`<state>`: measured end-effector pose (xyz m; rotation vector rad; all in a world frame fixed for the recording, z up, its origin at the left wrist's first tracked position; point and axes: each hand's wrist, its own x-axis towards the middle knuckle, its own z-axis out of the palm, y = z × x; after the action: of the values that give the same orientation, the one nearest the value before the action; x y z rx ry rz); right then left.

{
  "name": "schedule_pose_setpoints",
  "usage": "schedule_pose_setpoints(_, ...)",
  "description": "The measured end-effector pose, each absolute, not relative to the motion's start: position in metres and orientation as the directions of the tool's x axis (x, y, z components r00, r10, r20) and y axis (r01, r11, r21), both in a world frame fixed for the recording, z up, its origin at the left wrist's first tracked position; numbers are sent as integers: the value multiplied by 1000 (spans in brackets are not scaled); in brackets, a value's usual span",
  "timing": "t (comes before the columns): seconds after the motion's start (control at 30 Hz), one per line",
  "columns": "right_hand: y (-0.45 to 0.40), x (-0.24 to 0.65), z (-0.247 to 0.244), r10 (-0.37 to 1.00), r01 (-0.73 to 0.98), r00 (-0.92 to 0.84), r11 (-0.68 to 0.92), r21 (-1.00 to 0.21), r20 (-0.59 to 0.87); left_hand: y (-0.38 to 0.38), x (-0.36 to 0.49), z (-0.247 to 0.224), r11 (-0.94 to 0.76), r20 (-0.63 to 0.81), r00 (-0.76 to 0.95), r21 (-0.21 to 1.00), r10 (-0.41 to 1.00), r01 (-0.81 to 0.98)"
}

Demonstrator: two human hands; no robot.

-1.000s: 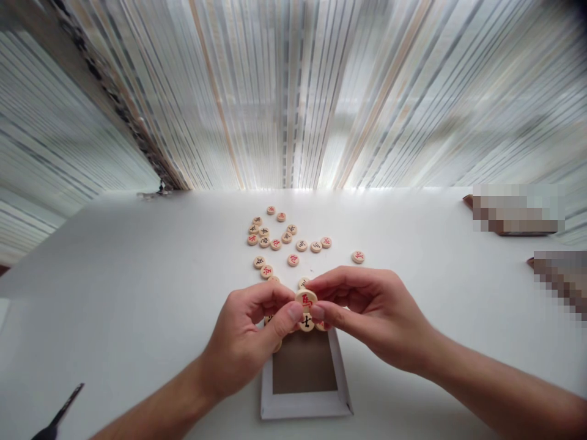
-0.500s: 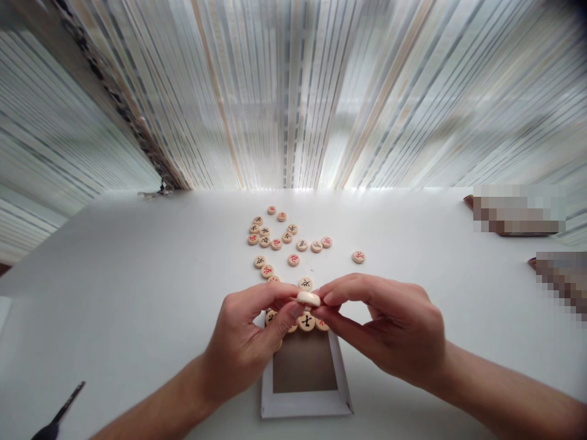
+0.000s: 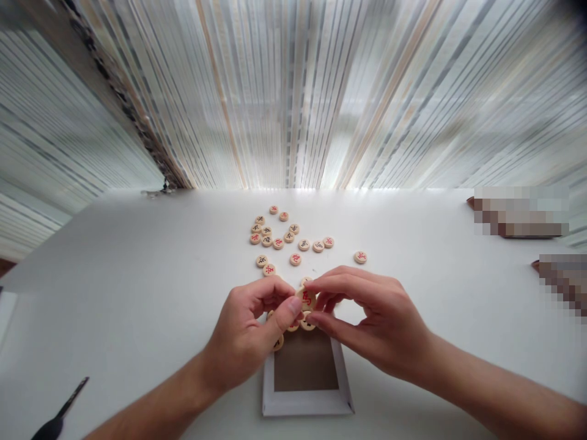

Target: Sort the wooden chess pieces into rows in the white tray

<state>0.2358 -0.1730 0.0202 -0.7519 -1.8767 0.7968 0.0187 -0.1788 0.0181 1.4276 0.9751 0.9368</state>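
Observation:
Between both hands, above the far edge of a shallow white box, is a round wooden piece with a red character. My left hand pinches its left side between thumb and fingers. The thumb and forefinger of my right hand close round its right side. Several pieces lie along the far end of the box, partly hidden by the fingers. One black-marked piece rests at the box's left rim.
Beyond the hands, several round pieces with red or black characters lie scattered on the white table. One red-marked piece sits apart to the right. A dark pointed tool is at the lower left. Striped curtains hang behind.
The held piece was edge-on with a blank side showing; now its red character faces the camera. The right fingers have shifted slightly left around it.

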Motion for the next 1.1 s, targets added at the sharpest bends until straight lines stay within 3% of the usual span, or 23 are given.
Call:
schedule_pose_setpoints(0.2,-173,237,24,726,318,-424,679,-662,541,-178,20,20,-188,105,371,962,923,196)
schedule_pose_setpoints(0.3,-174,238,27,758,373,-442,641,-671,479,-176,17,20,-288,190,352,924,916,251)
schedule_pose_setpoints(0.43,-184,235,26,761,425,-551,610,-669,343,-169,12,15,-295,234,239,917,942,266)
schedule_pose_setpoints(0.57,-198,226,19,679,456,-685,682,-572,263,-161,10,8,-283,233,199,917,952,280)
schedule_pose_setpoints(0.87,-207,220,2,585,490,-731,808,-326,351,-162,12,8,-343,275,228,871,934,353)
schedule_pose_setpoints(1.1,-206,220,-5,545,486,-723,838,-247,425,-161,13,9,-353,280,238,860,930,369)
